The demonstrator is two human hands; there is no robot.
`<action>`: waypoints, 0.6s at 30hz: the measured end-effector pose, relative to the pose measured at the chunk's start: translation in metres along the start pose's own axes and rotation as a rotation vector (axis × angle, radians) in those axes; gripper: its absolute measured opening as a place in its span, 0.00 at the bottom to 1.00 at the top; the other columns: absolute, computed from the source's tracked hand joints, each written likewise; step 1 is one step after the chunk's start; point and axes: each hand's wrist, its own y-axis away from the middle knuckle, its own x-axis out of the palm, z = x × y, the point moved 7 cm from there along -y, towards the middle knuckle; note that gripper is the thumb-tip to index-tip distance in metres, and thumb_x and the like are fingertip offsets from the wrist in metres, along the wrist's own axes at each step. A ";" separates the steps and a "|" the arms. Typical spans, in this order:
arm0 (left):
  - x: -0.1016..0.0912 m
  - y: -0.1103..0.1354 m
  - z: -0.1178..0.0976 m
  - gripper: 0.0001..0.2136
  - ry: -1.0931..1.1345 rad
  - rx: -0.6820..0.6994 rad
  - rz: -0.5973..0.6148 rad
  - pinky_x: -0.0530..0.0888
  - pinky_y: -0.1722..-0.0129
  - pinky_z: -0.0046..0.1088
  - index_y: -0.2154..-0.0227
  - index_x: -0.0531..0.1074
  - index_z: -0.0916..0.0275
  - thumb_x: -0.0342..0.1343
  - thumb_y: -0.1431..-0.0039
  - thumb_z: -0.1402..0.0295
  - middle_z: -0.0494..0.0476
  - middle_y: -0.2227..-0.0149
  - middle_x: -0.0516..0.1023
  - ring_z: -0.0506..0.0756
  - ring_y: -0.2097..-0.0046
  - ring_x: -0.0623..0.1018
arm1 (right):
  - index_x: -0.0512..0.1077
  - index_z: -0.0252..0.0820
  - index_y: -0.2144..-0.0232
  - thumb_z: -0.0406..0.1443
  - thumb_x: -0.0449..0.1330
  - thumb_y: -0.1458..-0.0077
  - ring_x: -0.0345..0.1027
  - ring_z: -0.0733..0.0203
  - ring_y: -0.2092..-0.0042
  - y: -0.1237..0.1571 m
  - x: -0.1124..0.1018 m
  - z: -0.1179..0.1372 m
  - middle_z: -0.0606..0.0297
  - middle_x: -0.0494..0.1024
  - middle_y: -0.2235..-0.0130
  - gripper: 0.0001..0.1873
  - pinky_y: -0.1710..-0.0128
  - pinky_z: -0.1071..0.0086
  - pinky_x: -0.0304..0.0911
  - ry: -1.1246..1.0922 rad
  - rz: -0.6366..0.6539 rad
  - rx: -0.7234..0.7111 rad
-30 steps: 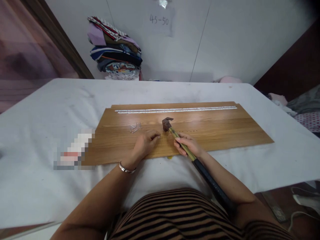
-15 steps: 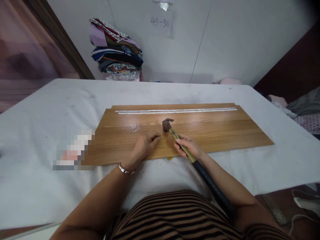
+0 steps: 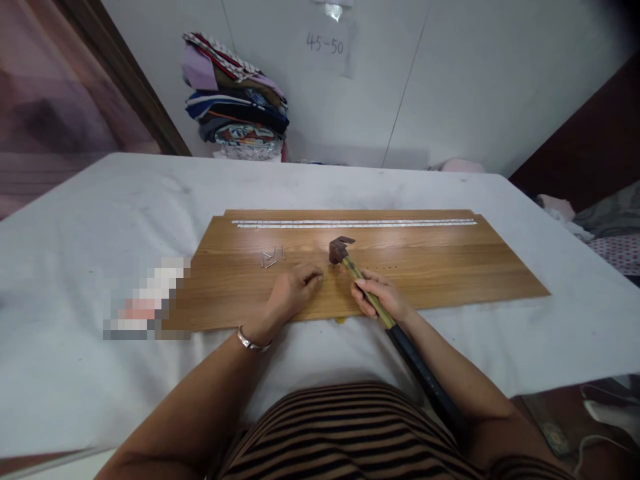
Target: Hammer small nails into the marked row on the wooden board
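My right hand [image 3: 380, 297] has a closed grip round the hammer [image 3: 350, 267], high on its handle, with the head down at the wooden board [image 3: 450, 267] just beside my left fingertips. My left hand [image 3: 293, 293] rests on the board with its fingers pinched together. Whatever they pinch is too small to make out. A short row of dark dots [image 3: 383, 265] right of the hammer head looks to me like nails already driven, while loose nails [image 3: 273, 257] lie to the left, unused. I judge the work part done — a few in, several left.
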 end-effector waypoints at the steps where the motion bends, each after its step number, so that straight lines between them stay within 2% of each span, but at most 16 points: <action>1: 0.000 0.000 0.000 0.07 -0.001 0.002 -0.001 0.71 0.64 0.27 0.69 0.74 0.61 0.51 0.41 0.72 0.52 0.68 0.80 0.52 0.65 0.77 | 0.65 0.40 0.69 0.41 0.60 0.47 0.53 0.76 0.88 0.000 0.001 0.000 0.75 0.68 0.78 0.11 0.90 0.78 0.47 -0.001 0.005 0.004; 18: -0.003 -0.001 -0.003 0.08 0.009 0.004 -0.025 0.73 0.62 0.28 0.68 0.75 0.60 0.51 0.39 0.70 0.53 0.67 0.79 0.52 0.63 0.77 | 0.65 0.40 0.66 0.42 0.59 0.46 0.52 0.75 0.88 0.002 0.003 -0.003 0.75 0.68 0.77 0.11 0.90 0.77 0.47 0.018 0.029 0.041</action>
